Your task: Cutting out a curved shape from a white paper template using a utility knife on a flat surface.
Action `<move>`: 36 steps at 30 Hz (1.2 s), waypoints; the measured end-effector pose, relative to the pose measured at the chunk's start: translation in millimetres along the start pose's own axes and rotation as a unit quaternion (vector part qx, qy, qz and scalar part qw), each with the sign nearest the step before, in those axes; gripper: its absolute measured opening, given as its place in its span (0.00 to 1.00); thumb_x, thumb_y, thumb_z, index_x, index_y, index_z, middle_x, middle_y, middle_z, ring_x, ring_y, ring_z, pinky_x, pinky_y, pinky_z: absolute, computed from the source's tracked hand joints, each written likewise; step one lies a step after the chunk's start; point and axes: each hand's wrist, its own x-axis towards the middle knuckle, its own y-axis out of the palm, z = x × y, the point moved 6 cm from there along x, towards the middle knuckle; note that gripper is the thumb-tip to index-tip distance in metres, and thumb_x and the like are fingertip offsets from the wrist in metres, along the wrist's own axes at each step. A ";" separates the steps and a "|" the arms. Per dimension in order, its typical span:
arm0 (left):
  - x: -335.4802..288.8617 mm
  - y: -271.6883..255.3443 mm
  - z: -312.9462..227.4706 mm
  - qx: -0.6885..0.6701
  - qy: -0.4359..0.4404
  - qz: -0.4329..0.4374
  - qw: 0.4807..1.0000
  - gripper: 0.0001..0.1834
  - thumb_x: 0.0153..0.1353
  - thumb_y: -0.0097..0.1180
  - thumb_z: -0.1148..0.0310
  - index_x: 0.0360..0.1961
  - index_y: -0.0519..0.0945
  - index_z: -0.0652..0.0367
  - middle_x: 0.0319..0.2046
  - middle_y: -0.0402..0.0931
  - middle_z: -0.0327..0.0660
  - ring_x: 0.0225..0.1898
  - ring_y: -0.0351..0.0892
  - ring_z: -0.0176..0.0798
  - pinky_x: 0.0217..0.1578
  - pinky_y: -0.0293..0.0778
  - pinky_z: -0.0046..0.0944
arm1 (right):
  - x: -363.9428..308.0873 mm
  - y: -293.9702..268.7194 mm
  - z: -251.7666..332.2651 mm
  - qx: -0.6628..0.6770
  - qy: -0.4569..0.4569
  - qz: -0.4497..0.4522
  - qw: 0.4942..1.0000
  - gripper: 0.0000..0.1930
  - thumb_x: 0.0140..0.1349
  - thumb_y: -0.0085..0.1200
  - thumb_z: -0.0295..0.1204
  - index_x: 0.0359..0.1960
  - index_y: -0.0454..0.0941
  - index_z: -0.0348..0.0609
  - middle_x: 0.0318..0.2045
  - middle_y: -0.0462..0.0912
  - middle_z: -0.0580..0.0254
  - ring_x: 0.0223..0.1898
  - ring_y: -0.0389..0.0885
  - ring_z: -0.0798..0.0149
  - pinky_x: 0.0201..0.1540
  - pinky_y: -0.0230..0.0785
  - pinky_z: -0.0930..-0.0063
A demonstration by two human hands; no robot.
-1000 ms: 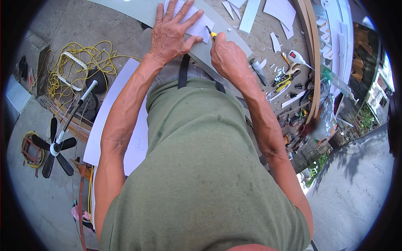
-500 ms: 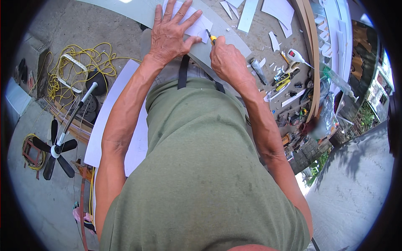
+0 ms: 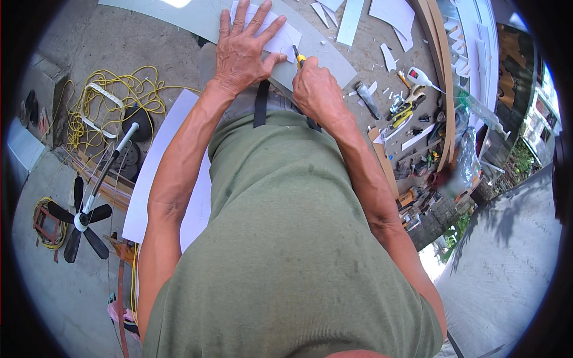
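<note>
My left hand (image 3: pixel 242 52) lies flat with fingers spread, pressing a white sheet piece (image 3: pixel 283 39) onto a pale grey board (image 3: pixel 316 42). Faint curved lines are drawn on that piece. Closed around a yellow utility knife (image 3: pixel 301 58), my right hand (image 3: pixel 318 89) is just beside the left thumb. The knife's dark tip points up and touches or nearly touches the right edge of the white piece; the exact contact is too small to tell.
White offcuts (image 3: pixel 353 22) lie beyond the board. To the right are a glue gun (image 3: pixel 419 76), yellow-handled pliers (image 3: pixel 402 119) and a brown curved strip (image 3: pixel 444 59). On the left stand a tangled yellow cord (image 3: pixel 89 113) and a black-bladed fan (image 3: pixel 80 219). A large white sheet (image 3: pixel 161 173) leans beside my left arm.
My right hand with the utility knife has shifted slightly left and down along the white piece's edge. My left hand stays pressed in place.
</note>
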 end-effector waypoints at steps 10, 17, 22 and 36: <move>-31.3 3.5 0.1 -0.092 -0.026 -0.047 0.994 0.34 0.59 0.67 0.44 0.67 0.78 0.35 0.71 0.70 0.36 0.77 0.55 0.51 0.76 0.47 0.60 | 13.3 -37.8 -17.6 -0.194 -0.181 0.002 0.964 0.09 0.70 0.44 0.29 0.39 0.72 0.35 0.25 0.84 0.41 0.28 0.85 0.39 0.31 0.74 0.47; -27.0 12.8 -6.7 0.016 0.033 0.007 0.999 0.29 0.65 0.60 0.45 0.67 0.78 0.32 0.72 0.68 0.26 0.77 0.56 0.44 0.76 0.50 0.57 | 16.1 -32.4 -17.5 -0.184 -0.174 0.018 0.967 0.10 0.71 0.44 0.30 0.38 0.70 0.33 0.25 0.84 0.38 0.29 0.85 0.37 0.33 0.75 0.44; -26.9 12.6 -8.9 0.035 0.024 0.004 0.999 0.27 0.67 0.57 0.43 0.66 0.78 0.30 0.72 0.68 0.25 0.77 0.56 0.43 0.76 0.50 0.57 | 15.6 -25.5 -20.9 -0.169 -0.169 0.023 0.971 0.08 0.70 0.45 0.28 0.39 0.68 0.33 0.25 0.84 0.37 0.30 0.85 0.36 0.34 0.75 0.43; -26.1 11.4 -9.3 0.030 0.015 0.007 0.999 0.26 0.66 0.58 0.45 0.65 0.80 0.32 0.71 0.70 0.26 0.77 0.58 0.46 0.75 0.53 0.58 | 12.0 -25.0 -19.4 -0.135 -0.159 0.025 0.978 0.08 0.69 0.47 0.29 0.38 0.68 0.34 0.26 0.84 0.36 0.30 0.85 0.35 0.35 0.75 0.43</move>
